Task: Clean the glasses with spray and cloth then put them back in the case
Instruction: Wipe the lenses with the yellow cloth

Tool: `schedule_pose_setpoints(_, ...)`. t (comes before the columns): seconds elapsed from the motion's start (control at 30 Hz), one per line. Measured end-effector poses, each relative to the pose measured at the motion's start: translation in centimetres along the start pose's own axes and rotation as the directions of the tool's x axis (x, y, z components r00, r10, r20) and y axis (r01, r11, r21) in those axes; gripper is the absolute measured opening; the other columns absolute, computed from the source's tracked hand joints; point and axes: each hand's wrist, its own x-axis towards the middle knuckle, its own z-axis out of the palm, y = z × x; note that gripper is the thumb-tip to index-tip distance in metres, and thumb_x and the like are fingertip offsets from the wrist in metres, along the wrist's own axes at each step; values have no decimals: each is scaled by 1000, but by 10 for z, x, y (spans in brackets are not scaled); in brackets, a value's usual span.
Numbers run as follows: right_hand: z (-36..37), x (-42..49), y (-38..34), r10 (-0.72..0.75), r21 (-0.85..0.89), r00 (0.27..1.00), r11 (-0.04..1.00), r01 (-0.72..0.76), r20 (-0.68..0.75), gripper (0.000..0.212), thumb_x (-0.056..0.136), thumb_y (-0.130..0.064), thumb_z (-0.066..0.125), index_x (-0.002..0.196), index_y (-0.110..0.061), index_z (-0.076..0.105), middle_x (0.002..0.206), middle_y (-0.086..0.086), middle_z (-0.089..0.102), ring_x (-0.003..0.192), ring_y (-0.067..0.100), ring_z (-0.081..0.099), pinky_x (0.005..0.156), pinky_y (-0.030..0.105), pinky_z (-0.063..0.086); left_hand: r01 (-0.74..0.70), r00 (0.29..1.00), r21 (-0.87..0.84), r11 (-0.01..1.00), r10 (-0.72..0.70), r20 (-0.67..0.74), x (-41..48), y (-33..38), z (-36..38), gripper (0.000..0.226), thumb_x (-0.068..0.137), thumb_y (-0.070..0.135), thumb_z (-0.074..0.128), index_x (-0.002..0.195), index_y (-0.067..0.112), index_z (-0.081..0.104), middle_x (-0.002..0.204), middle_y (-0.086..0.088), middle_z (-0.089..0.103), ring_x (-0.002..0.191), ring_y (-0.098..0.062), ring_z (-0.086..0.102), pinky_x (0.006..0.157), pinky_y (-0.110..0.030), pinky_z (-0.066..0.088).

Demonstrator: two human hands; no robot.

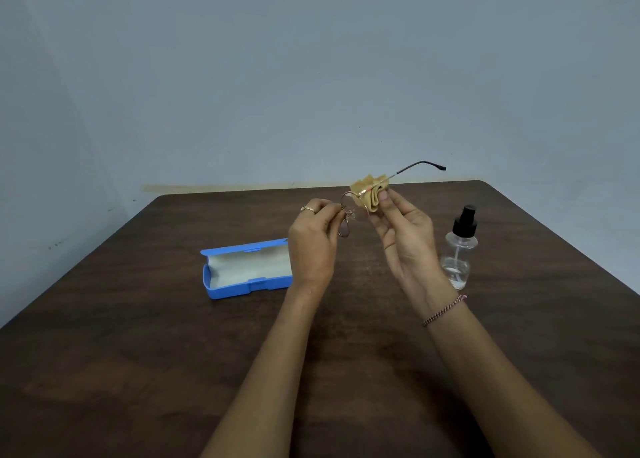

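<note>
Thin metal-rimmed glasses (347, 211) are held up above the table between both hands. My left hand (313, 239) pinches the frame at one lens rim. My right hand (401, 236) pinches a folded yellow cloth (367, 196) around the other lens, thumb on top. One temple arm (420, 166) with a dark tip sticks out to the right. An open blue case (242, 270) with a pale lining lies on the table to the left, partly behind my left hand. A clear spray bottle (459, 249) with a black pump top stands upright just right of my right wrist.
Everything sits on a dark wooden table (138, 371) whose far edge meets a plain grey-blue wall. The table's right corner slopes away beyond the bottle.
</note>
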Motion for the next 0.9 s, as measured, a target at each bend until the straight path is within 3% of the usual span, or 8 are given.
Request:
schedule_pose_setpoints(0.13,0,0,-1,23,47,1000,999,-23,-12,12,87,-3,55,95,0,64,80,3,73,78,11,70,67,19,54,-40,999,93,995,43,-32,0,0,-2,9,84,12,66,86,7,73,85,-3,65,72,-12,58,61,-21,45)
schedule_pose_setpoints(0.23,-1,0,-1,45,22,999,999,-44,-8,23,79,-8,61,100,2,64,85,5,73,83,13,68,73,20,55,-50,998,163,985,57,-38,2,-3,-4,19,86,21,60,92,9,73,86,-4,64,74,-13,57,62,-17,40)
schedule_pose_setpoints(0.37,-2,-1,-2,46,-32,999,998,-46,-14,28,72,-12,66,98,-1,66,89,8,72,87,16,66,75,20,55,-46,998,203,978,53,-28,1,-8,-3,17,87,20,63,98,11,73,89,-5,63,78,-12,56,64,-15,39)
schedule_pose_setpoints(0.5,-4,-1,-6,108,-118,994,987,-110,-25,21,67,-16,70,87,-12,69,78,-1,72,76,9,63,67,17,50,-93,994,236,967,105,-39,3,-9,-5,16,86,19,66,99,13,73,88,-6,63,77,-15,57,58,-19,44)
schedule_pose_setpoints(0.6,-4,0,-8,156,-166,988,974,-154,-1,12,73,-11,69,84,-13,69,75,-1,71,73,9,62,65,18,48,-138,987,239,961,154,-49,4,-10,-6,14,82,13,69,96,9,72,87,-8,64,75,-19,60,54,-25,50)
schedule_pose_setpoints(0.73,-2,-1,-9,124,-153,992,981,-119,23,13,84,4,59,84,-7,66,73,1,72,68,7,66,64,17,54,-134,990,206,969,140,-14,2,-9,-3,18,82,5,68,100,5,71,94,-8,66,81,-19,62,63,-29,55)
schedule_pose_setpoints(0.9,-5,2,-8,99,-103,995,990,-96,21,12,84,5,58,86,-4,66,76,4,72,73,12,68,69,20,56,-154,987,148,977,145,64,1,-4,-2,41,81,-2,65,121,8,62,103,-7,65,90,-16,62,79,-20,47)
